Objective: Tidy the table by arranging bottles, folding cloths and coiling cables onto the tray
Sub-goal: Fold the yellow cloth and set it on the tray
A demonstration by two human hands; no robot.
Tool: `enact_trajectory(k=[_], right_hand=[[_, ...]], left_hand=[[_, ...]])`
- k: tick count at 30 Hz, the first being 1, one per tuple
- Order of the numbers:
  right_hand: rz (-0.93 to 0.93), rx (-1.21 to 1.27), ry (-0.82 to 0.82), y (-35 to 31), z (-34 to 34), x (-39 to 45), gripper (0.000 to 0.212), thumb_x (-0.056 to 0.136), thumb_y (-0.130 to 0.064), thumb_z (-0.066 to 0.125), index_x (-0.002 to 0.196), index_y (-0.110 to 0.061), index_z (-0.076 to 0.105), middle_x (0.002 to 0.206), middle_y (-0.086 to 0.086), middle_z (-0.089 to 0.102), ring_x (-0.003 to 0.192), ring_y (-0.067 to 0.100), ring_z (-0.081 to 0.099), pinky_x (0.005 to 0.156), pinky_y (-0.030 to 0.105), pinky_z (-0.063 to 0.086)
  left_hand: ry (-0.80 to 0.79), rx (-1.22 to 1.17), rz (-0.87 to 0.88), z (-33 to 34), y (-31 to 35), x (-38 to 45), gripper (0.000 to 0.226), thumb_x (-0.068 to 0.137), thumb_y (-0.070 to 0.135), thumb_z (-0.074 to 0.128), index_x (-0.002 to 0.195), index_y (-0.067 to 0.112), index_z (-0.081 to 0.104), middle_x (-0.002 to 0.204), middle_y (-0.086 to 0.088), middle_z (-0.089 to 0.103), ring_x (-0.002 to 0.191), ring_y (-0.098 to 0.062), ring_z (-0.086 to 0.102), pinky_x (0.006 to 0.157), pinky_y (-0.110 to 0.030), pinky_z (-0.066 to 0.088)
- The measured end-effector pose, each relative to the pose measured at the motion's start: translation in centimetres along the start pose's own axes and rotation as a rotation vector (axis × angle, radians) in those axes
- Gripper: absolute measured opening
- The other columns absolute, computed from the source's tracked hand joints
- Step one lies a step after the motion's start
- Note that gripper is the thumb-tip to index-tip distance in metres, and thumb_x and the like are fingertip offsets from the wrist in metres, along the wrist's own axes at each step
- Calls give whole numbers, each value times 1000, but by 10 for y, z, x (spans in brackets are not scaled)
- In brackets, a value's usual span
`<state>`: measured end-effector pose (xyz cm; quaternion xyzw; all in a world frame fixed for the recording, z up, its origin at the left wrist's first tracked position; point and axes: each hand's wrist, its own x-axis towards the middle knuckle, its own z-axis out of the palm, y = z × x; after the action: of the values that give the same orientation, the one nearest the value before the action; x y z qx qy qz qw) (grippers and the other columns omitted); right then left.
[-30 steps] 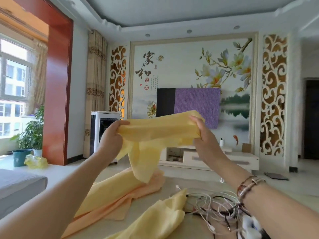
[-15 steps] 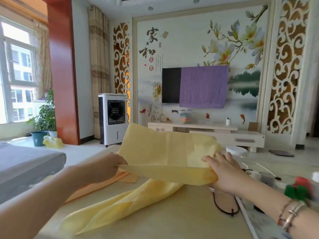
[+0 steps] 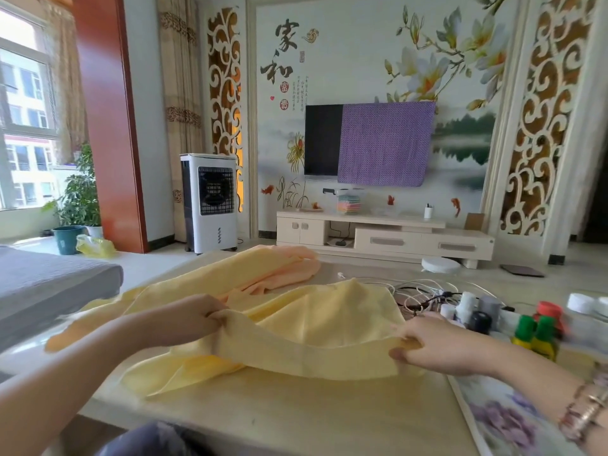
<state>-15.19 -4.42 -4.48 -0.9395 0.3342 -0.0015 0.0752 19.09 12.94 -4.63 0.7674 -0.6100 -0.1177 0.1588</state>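
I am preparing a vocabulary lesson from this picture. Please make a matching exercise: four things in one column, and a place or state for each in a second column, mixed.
1. yellow cloth
2. peach cloth
3. cables
4. bottles

a. tangled, uncoiled, on the table
b. stretched between left hand and right hand
c. standing near the right hand
d. crumpled at the table's far side

Pairs: 1-b, 2-d, 3-a, 4-c

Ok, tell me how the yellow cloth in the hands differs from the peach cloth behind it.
The yellow cloth is pale yellow and gripped by the left hand and right hand; the peach cloth is orange-pink, untouched, bunched on the table. Both are unfolded.
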Motion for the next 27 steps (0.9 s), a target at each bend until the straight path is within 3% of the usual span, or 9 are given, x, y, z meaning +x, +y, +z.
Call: enact_trajectory(k=[2,6,10,13,15,18,23,27], right_hand=[[-23,143,-58,5,-4,1,30,92,-44,55,78,-19,63,78,-8,59,73,7,49,68,26,37],[-84,325,-276,4,-6,2,31,91,-42,61,86,-12,67,83,-7,61,73,5,54,69,25,40],[-64,249,-223,2,-1,19,17,91,-30,63,76,-24,61,73,-13,58,59,-6,50,58,11,36],[22,126,-80,5,6,49,28,89,-33,62,68,-19,49,66,-4,44,58,8,42,54,25,26],[99,109,-2,9,12,72,26,88,-32,61,80,-8,58,72,8,52,66,18,50,57,30,27],[184,95,103,12,17,105,23,84,-25,61,67,-15,49,66,2,46,60,16,41,51,30,26],[319,151,237,22,25,154,16,82,-21,60,69,-22,52,68,-3,55,60,14,49,48,24,32],[385,165,270,35,36,179,23,81,-21,59,63,-20,45,64,0,50,60,19,45,53,29,28]], left_hand=[[-37,-53,-31,-2,6,-3,23,85,10,45,74,13,65,76,8,63,78,-9,57,77,-27,45],[-187,-68,-131,-2,10,-6,23,91,16,49,96,15,72,89,10,67,79,-4,60,78,-17,46],[-212,-72,-150,4,-2,-2,21,93,20,53,91,20,74,92,7,72,78,-2,63,86,-24,51],[-91,-50,-199,11,-21,13,21,90,19,56,78,21,73,82,6,71,74,-6,62,80,-26,51],[28,-19,-255,18,-34,28,20,88,18,58,72,17,70,78,1,67,71,-11,58,71,-25,48],[187,-38,-338,27,-49,50,20,87,20,61,68,20,64,72,4,60,66,-10,54,58,-20,41],[354,-163,-434,37,-64,90,13,84,20,64,77,11,69,77,-5,65,70,-18,56,60,-25,43],[427,-189,-483,45,-68,112,12,84,19,61,73,18,66,77,-1,64,70,-15,58,57,-25,45]])
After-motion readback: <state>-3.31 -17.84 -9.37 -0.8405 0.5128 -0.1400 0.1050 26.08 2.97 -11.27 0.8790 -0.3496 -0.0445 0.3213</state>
